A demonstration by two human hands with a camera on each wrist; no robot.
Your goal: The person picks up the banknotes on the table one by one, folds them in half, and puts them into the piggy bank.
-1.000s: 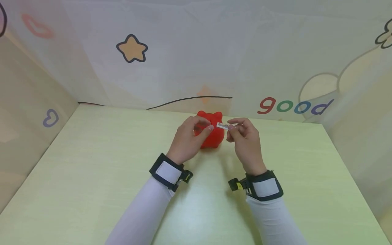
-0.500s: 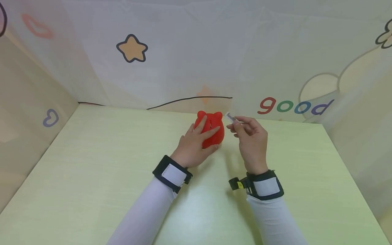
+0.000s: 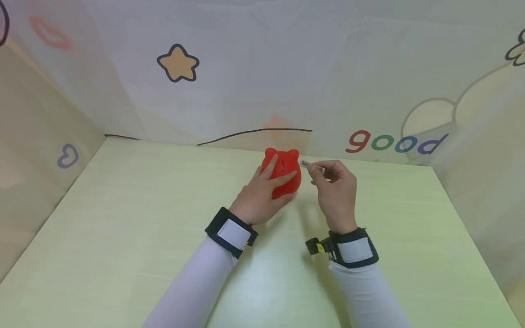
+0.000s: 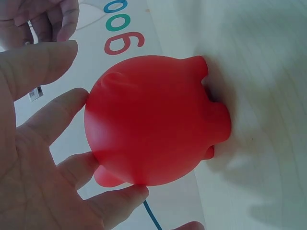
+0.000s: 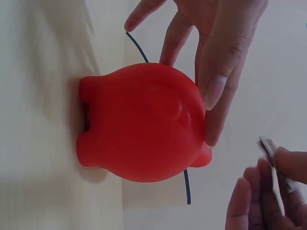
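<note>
A red piggy bank (image 3: 292,186) stands upright on the table, its dark coin slot facing up between spread fingers. Resting on its top and side is my left hand (image 3: 255,200), fingers fairly straight and apart; the left wrist view shows fingertips touching the red body (image 4: 148,120). Just right of the pig, my right hand (image 3: 338,196) pinches a small folded whitish-grey strip (image 3: 304,163) between thumb and fingers. It looks like folded paper in the right wrist view, where the strip (image 5: 269,151) is partly blurred and covered by the thumb. The strip and the pig are apart.
The pale green table (image 3: 143,218) ends at a back wall sheet (image 3: 254,68) with a printed star and the word "good". The pig stands close to that back edge. Both wrists wear black camera straps (image 3: 353,248).
A second ago my left hand hovered before the pig near the strip; it then spread onto the pig and stayed. My right hand drew right, and the strip has tilted from raised to flatter.
</note>
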